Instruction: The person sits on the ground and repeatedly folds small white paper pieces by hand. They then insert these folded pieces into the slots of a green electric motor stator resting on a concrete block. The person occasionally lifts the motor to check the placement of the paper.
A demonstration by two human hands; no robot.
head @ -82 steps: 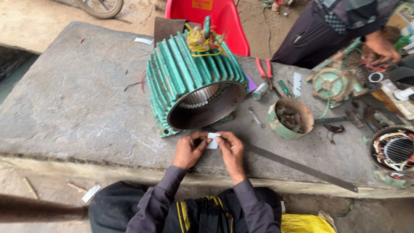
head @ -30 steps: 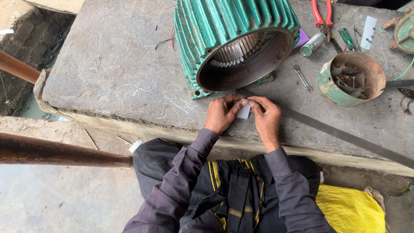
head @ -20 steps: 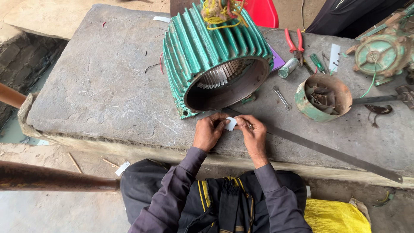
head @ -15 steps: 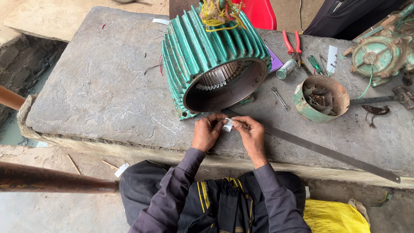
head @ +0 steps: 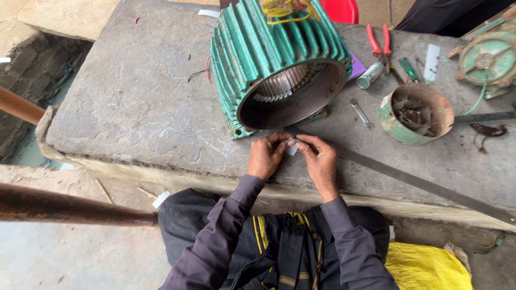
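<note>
My left hand (head: 267, 156) and my right hand (head: 320, 159) meet at the front of a stone slab (head: 134, 107). Between their fingertips they pinch a small white paper piece (head: 292, 148), which is mostly hidden by the fingers. Just beyond the hands lies a green finned motor housing (head: 277, 59) on its side, its open bore facing me, with yellow wires at its far end. A long flat metal strip (head: 419, 182) runs from under my right hand toward the right.
A rusty green round cover (head: 414, 114) holding small parts sits right of the housing. Red-handled pliers (head: 379, 43), a small cylinder (head: 371, 75), a wrench (head: 360, 113) and screwdrivers lie behind. A rusty pipe (head: 70, 207) crosses lower left. A yellow bag (head: 427, 266) lies by my legs.
The view has swung slightly and moved closer. Both hands stay together on the white paper piece, with the fingers shifting a little along it.
</note>
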